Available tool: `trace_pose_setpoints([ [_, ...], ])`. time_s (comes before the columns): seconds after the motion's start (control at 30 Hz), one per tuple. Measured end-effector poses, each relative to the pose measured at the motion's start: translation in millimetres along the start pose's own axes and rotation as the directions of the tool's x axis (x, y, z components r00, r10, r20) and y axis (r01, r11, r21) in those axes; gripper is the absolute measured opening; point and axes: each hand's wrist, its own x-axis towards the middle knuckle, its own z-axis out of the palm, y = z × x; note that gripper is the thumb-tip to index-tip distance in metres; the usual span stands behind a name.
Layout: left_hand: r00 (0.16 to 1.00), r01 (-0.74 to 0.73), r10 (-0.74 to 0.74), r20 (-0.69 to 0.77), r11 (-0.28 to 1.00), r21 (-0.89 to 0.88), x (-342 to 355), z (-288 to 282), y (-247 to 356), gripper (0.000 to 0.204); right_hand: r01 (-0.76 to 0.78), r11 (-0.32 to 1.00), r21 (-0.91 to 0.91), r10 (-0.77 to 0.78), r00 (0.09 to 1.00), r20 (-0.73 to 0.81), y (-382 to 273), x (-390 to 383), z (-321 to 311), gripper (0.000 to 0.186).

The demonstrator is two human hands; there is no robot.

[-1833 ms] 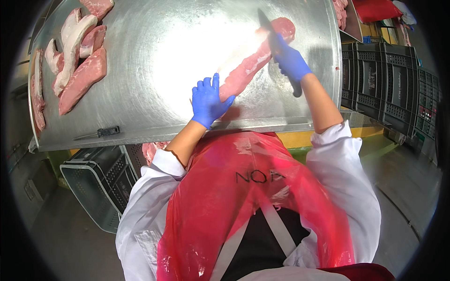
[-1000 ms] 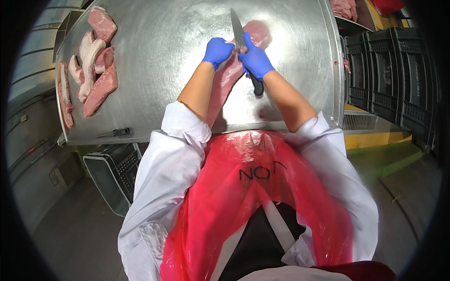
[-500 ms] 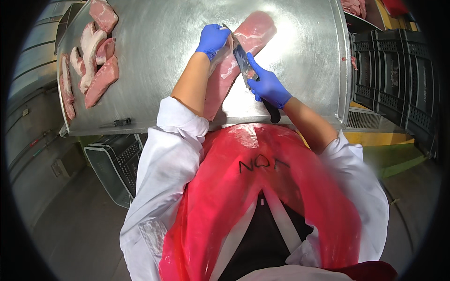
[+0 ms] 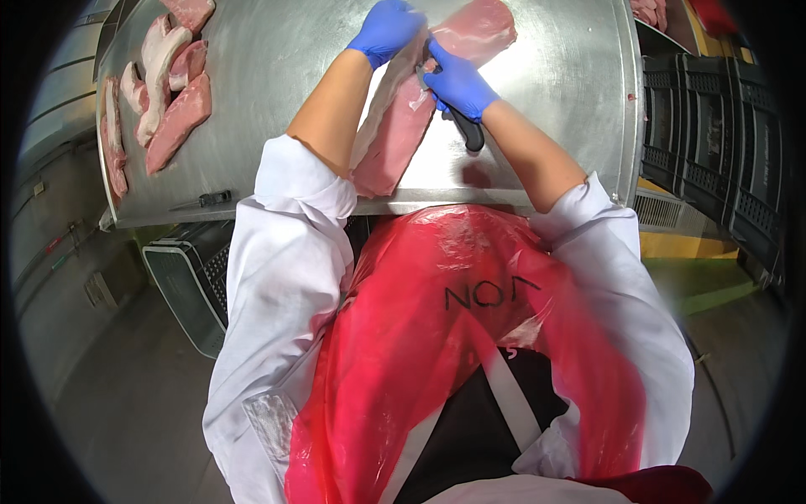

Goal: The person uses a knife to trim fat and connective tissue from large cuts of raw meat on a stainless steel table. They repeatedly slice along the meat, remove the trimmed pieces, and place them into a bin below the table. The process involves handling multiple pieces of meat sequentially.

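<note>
A: Where is the meat?
B: A long pink cut [image 4: 403,126] lies mid-bench; left hand [image 4: 386,29] grips its far part, right hand [image 4: 457,80] clasps a black-handled knife [image 4: 464,126].
A: Containers?
B: Dark crates [image 4: 714,126] past the right edge; contents unclear.

bright overhead light | glare on steel table [image 4: 571,84] | fisheye-bent, dark-vignetted edges

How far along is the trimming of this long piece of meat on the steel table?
Done: several cut pink pieces lie piled at the left of the steel table. In hand: the left hand holds the long pink cut of meat while the right hand grips a black-handled knife against it. Left: most of that cut looks whole and untrimmed.
</note>
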Motion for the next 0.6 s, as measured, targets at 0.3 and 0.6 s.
trace_pose_setpoints([
  [0.3, 0.993, -0.114, 0.114, -0.006, 0.993, 0.028, -43.8, -13.6, 44.0, 0.020, -0.045, 0.990, -0.136, 0.045, 0.999, -0.007, -16.9, -0.7, 19.0, 0.076],
  [0.6, 0.992, -0.106, 0.084, -0.097, 0.964, -0.246, -64.9, -52.4, 41.8, 0.009, 0.032, 0.953, -0.301, 0.000, 0.994, 0.106, -12.4, -26.2, 35.0, 0.068],
])
